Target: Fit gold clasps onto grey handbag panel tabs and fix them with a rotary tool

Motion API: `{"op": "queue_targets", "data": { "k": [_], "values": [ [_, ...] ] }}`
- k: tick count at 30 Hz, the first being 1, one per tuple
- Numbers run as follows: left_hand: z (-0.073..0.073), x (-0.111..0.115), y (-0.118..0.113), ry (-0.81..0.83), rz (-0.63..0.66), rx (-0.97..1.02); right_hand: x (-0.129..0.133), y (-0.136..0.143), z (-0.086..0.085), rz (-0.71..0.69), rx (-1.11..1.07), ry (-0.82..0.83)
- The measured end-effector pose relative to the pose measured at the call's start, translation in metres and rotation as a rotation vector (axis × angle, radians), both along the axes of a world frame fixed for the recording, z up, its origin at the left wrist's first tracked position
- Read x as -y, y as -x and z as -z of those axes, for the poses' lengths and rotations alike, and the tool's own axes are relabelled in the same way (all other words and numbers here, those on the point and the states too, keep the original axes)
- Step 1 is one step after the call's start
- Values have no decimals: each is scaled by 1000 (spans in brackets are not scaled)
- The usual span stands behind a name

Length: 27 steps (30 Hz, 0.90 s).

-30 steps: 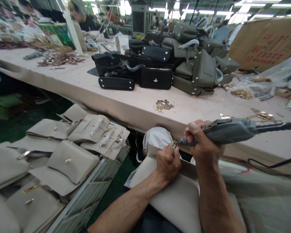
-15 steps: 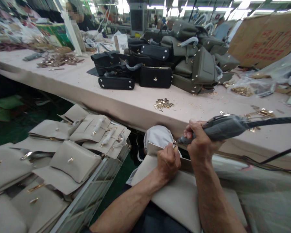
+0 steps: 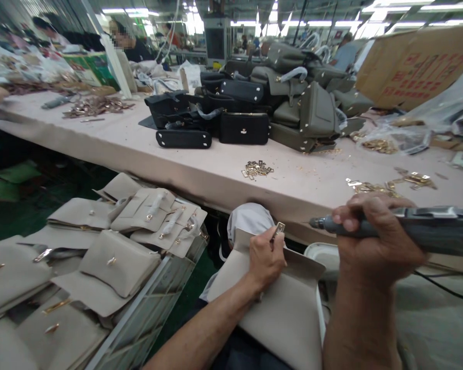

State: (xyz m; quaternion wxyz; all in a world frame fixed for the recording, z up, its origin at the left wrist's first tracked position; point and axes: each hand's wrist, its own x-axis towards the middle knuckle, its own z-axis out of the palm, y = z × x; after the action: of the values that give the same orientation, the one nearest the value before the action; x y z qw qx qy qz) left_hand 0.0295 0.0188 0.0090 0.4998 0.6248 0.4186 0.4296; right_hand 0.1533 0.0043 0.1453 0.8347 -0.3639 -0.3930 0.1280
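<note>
On my lap lies a beige bag piece (image 3: 281,313) with its flap raised. My left hand (image 3: 267,257) is closed at the flap's edge, pinching a small gold metal buckle (image 3: 280,229) that sticks up above the fingers. To the right, my right hand (image 3: 378,236) wraps round a dark grey powered screwdriver (image 3: 440,228). Its tip points left toward the buckle, with a gap between them. A small pile of gold buckles (image 3: 256,169) rests on the table beyond my hands.
Beige bags (image 3: 116,262) fill a wire-sided cart (image 3: 170,303) at the left. Black bags (image 3: 244,128) and olive bags (image 3: 318,113) are heaped on the table (image 3: 200,169). A cardboard box (image 3: 416,69) stands at the back right. People sit at the far left.
My right hand has moved right with the screwdriver, taking its tip off the buckle. My left hand has stayed at the flap's edge, and the buckle now stands more visible above it.
</note>
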Motion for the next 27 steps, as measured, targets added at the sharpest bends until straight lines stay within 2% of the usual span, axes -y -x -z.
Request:
{"op": "queue_targets", "data": {
  "k": [2, 4, 8, 16, 19, 22, 24, 27],
  "values": [
    [-1, -5, 5, 273, 179, 193, 3, -8, 8, 17, -61, 13],
    [-1, -11, 9, 433, 277, 352, 6, -16, 17, 38, -126, 26],
    [-3, -18, 12, 514, 274, 473, 12, -27, 25, 46, -175, 42],
    [4, -23, 9, 589, 247, 534, 6, -39, 30, 62, -177, 18],
    [4, -23, 7, 555, 251, 500, 5, -40, 35, 33, -232, 77],
    [-1, -16, 4, 447, 219, 369, 5, -38, 36, 43, -221, 149],
    [-4, -8, 1, 306, 145, 230, 4, -35, 34, 68, -169, 158],
    [-5, 3, -4, -34, -52, -29, 1, -29, 34, 132, -106, 144]
  ]
}}
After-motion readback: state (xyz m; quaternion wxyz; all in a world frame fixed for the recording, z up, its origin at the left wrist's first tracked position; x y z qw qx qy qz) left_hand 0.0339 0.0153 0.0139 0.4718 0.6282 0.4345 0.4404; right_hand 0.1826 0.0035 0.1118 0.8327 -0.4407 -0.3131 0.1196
